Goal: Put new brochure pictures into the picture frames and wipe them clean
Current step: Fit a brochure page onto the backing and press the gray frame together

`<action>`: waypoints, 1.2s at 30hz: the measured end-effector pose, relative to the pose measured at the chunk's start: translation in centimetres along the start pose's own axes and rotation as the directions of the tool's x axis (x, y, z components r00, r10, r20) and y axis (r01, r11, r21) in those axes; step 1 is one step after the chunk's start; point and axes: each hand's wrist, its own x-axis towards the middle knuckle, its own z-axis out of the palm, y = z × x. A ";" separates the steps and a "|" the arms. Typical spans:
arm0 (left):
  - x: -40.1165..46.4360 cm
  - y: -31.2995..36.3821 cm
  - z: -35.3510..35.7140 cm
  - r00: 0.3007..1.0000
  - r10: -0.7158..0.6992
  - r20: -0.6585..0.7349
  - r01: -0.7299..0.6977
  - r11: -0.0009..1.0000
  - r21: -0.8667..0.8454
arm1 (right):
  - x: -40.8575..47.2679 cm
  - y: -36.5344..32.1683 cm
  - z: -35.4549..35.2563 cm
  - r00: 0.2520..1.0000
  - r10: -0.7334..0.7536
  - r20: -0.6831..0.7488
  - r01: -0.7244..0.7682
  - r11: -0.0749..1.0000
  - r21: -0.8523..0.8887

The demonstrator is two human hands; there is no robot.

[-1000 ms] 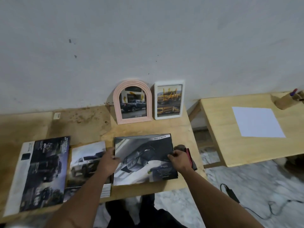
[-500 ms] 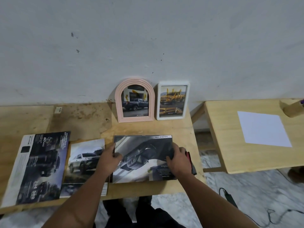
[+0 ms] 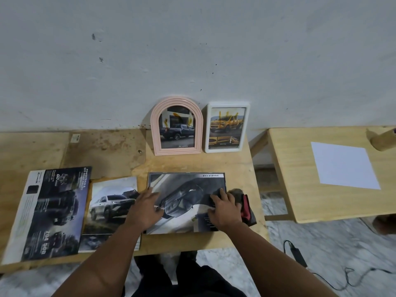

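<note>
two hands flat on dark brochure (image 3: 186, 202)

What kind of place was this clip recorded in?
Probably a plain room at home or a makeshift workspace, not a shop or studio: a stained plywood table stands against a scuffed painted wall, a second wooden table stands beside it, and a charger cable trails across the marble-patterned floor.

2 frames (image 3: 176, 126) behind 3 brochures (image 3: 186, 202) on table (image 3: 120, 153)
</note>
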 end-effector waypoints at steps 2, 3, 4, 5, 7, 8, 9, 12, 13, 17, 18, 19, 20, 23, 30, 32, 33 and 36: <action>0.1 -0.1 -0.1 1.000 0.000 0.026 -0.001 1.000 0.026 | 0.1 -0.2 0.0 1.000 0.009 0.014 -0.009 1.000 0.004; 0.1 -0.1 -0.1 0.999 0.000 0.037 -0.002 0.999 0.041 | 0.1 -0.3 0.0 1.000 0.012 0.023 -0.012 1.000 -0.001; 0.2 -0.2 -0.2 0.999 0.002 0.047 -0.004 0.999 0.055 | 0.1 -0.5 0.0 0.999 0.015 0.034 -0.015 1.000 -0.011; 0.3 -0.2 -0.3 0.998 0.005 0.056 -0.008 0.998 0.065 | 0.1 -0.6 0.0 0.999 0.019 0.047 -0.018 1.000 -0.022; 0.4 -0.2 -0.6 0.997 0.014 0.072 -0.020 0.997 0.081 | 0.2 -0.7 0.0 0.997 0.026 0.073 -0.023 0.999 -0.043; 0.3 -0.1 -0.7 0.997 0.016 0.074 -0.022 0.997 0.080 | 0.2 -0.8 0.0 0.996 0.029 0.082 -0.025 0.998 -0.050; 0.4 -0.2 -0.8 0.998 0.019 0.066 -0.024 0.997 0.072 | 0.2 -0.9 0.0 0.996 0.031 0.084 -0.027 0.998 -0.051; 0.2 -0.2 -1.0 0.999 0.041 0.013 -0.042 0.999 0.033 | 0.2 -1.0 -0.2 0.998 0.038 0.051 -0.036 0.999 -0.033; 0.1 -0.3 -1.1 0.999 0.047 -0.007 -0.047 0.999 0.014 | 0.1 -1.0 -0.3 0.999 0.040 0.027 -0.039 0.999 -0.021; -0.5 -1.3 -1.6 0.994 0.065 -0.091 -0.068 0.997 -0.033 | -0.1 -1.9 -0.6 0.998 0.012 -0.069 -0.012 1.000 -0.003; -0.7 -1.6 -1.9 0.992 0.073 -0.104 -0.077 0.997 -0.030 | 0.0 -2.3 -0.7 0.996 0.000 -0.086 0.000 1.000 0.000; -0.8 -2.0 -2.1 0.989 0.082 -0.120 -0.086 0.996 -0.025 | 0.1 -2.8 -0.9 0.995 -0.014 -0.103 0.014 1.000 0.003; -1.1 -2.3 -2.5 0.989 0.078 -0.129 -0.080 0.997 -0.017 | 0.2 -3.4 -1.0 0.993 -0.028 -0.116 0.029 1.000 0.007; -1.3 -3.6 -4.3 0.985 0.015 -0.171 -0.021 0.999 -0.032 | 1.1 -6.2 -2.0 0.989 -0.060 -0.138 0.065 0.997 0.032; 0.7 -11.2 -10.9 0.956 -0.131 -0.264 0.113 0.990 -0.083 | 5.5 -15.8 -4.7 0.990 -0.122 -0.072 0.140 0.918 0.371; 1.9 -14.2 -13.1 0.946 -0.189 -0.263 0.159 0.978 -0.132 | 7.3 -18.9 -5.2 0.995 -0.097 -0.020 0.095 0.865 0.493; 2.6 -15.7 -14.2 0.940 -0.216 -0.265 0.176 0.970 -0.167 | 8.4 -20.5 -5.3 0.997 -0.071 0.004 0.058 0.839 0.542; 4.7 -19.7 -16.8 0.918 -0.298 -0.262 0.225 0.934 -0.277 | 11.6 -24.6 -4.9 0.998 0.021 0.065 -0.060 0.720 0.691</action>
